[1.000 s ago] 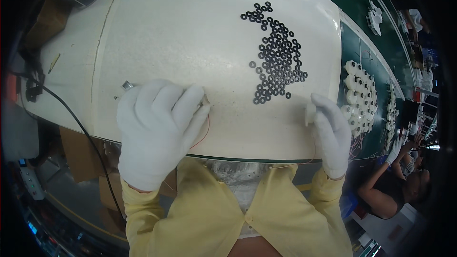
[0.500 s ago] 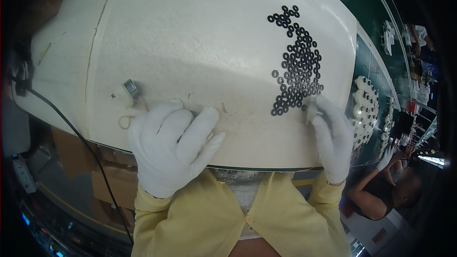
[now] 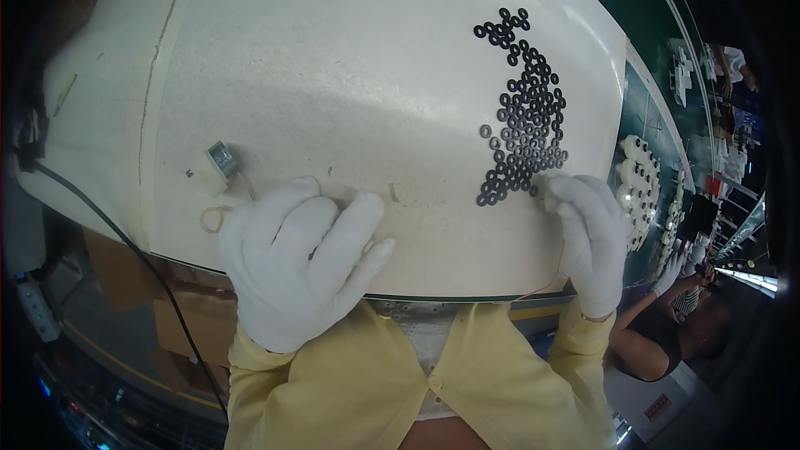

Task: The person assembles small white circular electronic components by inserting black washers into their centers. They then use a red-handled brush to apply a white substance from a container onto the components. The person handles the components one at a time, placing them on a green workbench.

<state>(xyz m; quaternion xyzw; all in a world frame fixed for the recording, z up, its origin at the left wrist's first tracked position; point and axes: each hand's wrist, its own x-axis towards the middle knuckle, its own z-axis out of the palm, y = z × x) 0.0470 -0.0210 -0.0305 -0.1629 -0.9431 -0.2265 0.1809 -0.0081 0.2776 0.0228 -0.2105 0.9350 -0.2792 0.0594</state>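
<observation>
My left hand (image 3: pixel 304 262), in a white glove, rests palm down near the table's front edge with its fingers apart. Nothing shows in it. Beside it are a small grey-and-white spool (image 3: pixel 221 160) and a pale yellowish ring (image 3: pixel 212 219). My right hand (image 3: pixel 590 233), also gloved, has thumb and fingers pinched together near the table's right side. What they hold is mostly hidden; a thin reddish wire (image 3: pixel 552 280) runs down from there past the front edge. Just left of the right fingertips lies a spread of black rings (image 3: pixel 529 117).
The white table (image 3: pixel 333 58) curves across the view. To its right, a green surface (image 3: pixel 658 108) carries several white round parts with black centres (image 3: pixel 637 187). A black cable (image 3: pixel 125 237) hangs over the left edge, by cardboard boxes (image 3: pixel 196 325). Another person (image 3: pixel 650 337) sits at right.
My right hand has shifted slightly right, still pinched, and more of the thin wire shows below it. My left hand stays nearly where it was. The whole view has shifted a little.
</observation>
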